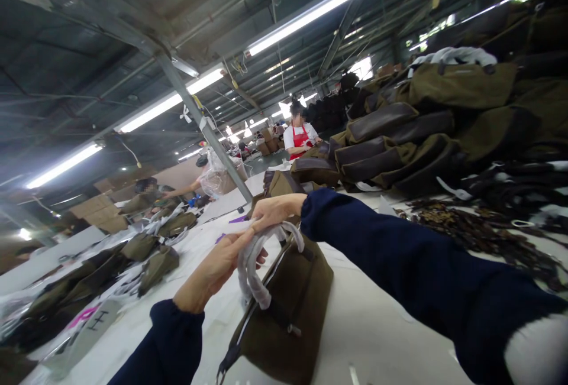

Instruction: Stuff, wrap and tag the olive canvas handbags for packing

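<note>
An olive-brown fabric bag with dark trim and a zip along its top stands tilted on the white table in front of me. Its two handles are wrapped in whitish covering and arch above the zip. My left hand is closed round the handles from the left, with fingertips showing through the loop. From above, my right hand bends over the top of the handles, its fingers meeting my left fingers there. Part of its grip is hidden behind the handles.
A large heap of olive and dark bags rises at the right, beside a pile of dark straps. More bags lie along the left. A slanting metal post stands ahead. A person in a red apron is beyond the heap.
</note>
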{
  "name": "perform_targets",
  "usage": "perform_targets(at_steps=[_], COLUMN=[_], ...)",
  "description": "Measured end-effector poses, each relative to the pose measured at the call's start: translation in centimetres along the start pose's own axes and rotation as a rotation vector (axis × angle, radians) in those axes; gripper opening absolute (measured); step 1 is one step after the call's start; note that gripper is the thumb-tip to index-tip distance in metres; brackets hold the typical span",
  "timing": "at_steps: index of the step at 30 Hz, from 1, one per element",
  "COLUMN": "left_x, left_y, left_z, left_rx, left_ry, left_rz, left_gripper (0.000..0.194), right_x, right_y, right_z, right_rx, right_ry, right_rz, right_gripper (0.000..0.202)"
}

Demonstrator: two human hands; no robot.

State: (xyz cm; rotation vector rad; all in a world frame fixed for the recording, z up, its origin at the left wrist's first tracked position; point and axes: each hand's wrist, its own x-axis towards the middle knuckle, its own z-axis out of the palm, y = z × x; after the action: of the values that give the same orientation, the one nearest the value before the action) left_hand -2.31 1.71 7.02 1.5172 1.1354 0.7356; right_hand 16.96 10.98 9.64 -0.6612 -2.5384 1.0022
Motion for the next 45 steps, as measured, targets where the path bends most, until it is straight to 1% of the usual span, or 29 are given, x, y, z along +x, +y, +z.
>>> perform_targets(at_steps=[3,6,8,10,12,14,16,18,19,21,23,25,27,29,30,31,32,34,36,37,39,42,43,45], left_x=[-0.3,-0.5,-0.6,-0.7,-0.9,-1.0,-0.8,-0.4,-0.2,0.4,0.8,0.9,0.7,0.5,0.3,0.2,0.1,-0.1,-0.3,-0.4,-0.8,-1.3,-1.3,-1.3], left_y=[-1.8,-4.1,-5.1,-5.5,-5.4,-4.9,-4.3,-3.4,-2.9,-1.9,-1.1,-0.7,-0.7,-1.0,-1.1,-1.2,-1.3,-1.3,-1.1,-0.9,-0.7,-0.4,-0.4,-0.5], left_z=[-1.0,-1.6,-1.7,-1.6,-1.6,-1.5,-1.4,-1.3,-1.1,-0.6,0.0,0.4,0.6,0.7,0.7,0.7,0.8,1.0,1.4,1.6,1.8,1.6,1.4,0.9], left_rx=[0.037,0.032,0.012,-0.006,-0.013,-0.01,-0.015,-0.037,-0.043,-0.036,-0.024,-0.026,-0.035,-0.036,-0.035,-0.031,-0.024,-0.006,0.003,0.006,0.004,-0.053,-0.09,-0.144], left_ry=[-0.076,-0.124,-0.144,-0.154,-0.144,-0.137,-0.165,-0.201,-0.207,-0.178,-0.144,-0.12,-0.098,-0.079,-0.076,-0.075,-0.076,-0.082,-0.089,-0.091,-0.091,-0.077,-0.049,0.043], left_rz=[-0.001,-0.026,-0.017,-0.014,-0.023,-0.048,-0.07,-0.063,-0.047,-0.019,-0.025,-0.04,-0.041,-0.032,-0.028,-0.024,-0.02,-0.011,-0.007,-0.007,-0.007,-0.024,-0.035,-0.066], left_gripper=[0.048,0.047,0.044,0.042,0.041,0.046,0.054,0.06,0.059,0.053,0.043,0.037,0.035,0.034,0.034,0.033,0.032,0.031,0.032,0.033,0.037,0.046,0.047,0.045], right_x=[0.5,-0.1,-0.5,-0.7,-0.8,-0.8,-0.7,-0.7,-0.7,-0.8,-1.4,-2.5,-4.3,-6.7,-8.0,-9.3,-10.4,-11.8,-11.9,-11.5,-10.1,-7.7,-7.1,-6.2], right_y=[0.9,2.8,4.5,6.1,7.3,8.1,8.4,8.3,8.1,7.6,6.7,5.6,4.3,3.1,2.7,2.3,2.1,2.1,2.4,2.6,3.0,3.1,3.1,3.0], right_z=[-0.5,-1.2,-1.5,-1.4,-1.2,-0.9,-0.6,-0.3,-0.2,0.0,0.0,-0.1,-0.1,0.8,1.7,2.9,4.2,7.1,9.5,10.3,10.9,10.4,10.2,9.9], right_rx=[-0.01,0.023,0.053,0.091,0.136,0.185,0.224,0.245,0.251,0.257,0.255,0.246,0.24,0.245,0.26,0.279,0.32,0.402,0.495,0.541,0.613,0.672,0.69,0.728], right_ry=[-0.039,-0.005,0.021,0.04,0.058,0.065,0.064,0.068,0.077,0.117,0.187,0.303,0.464,0.609,0.63,0.613,0.53,0.327,0.212,0.19,0.176,0.203,0.207,0.191], right_rz=[0.047,0.084,0.105,0.119,0.13,0.132,0.13,0.128,0.128,0.129,0.127,0.116,0.086,0.046,0.031,0.022,0.03,0.102,0.166,0.175,0.15,0.103,0.095,0.085], right_gripper=[0.041,0.045,0.047,0.047,0.049,0.049,0.049,0.049,0.049,0.048,0.046,0.042,0.038,0.04,0.042,0.044,0.046,0.048,0.049,0.049,0.047,0.042,0.04,0.038])
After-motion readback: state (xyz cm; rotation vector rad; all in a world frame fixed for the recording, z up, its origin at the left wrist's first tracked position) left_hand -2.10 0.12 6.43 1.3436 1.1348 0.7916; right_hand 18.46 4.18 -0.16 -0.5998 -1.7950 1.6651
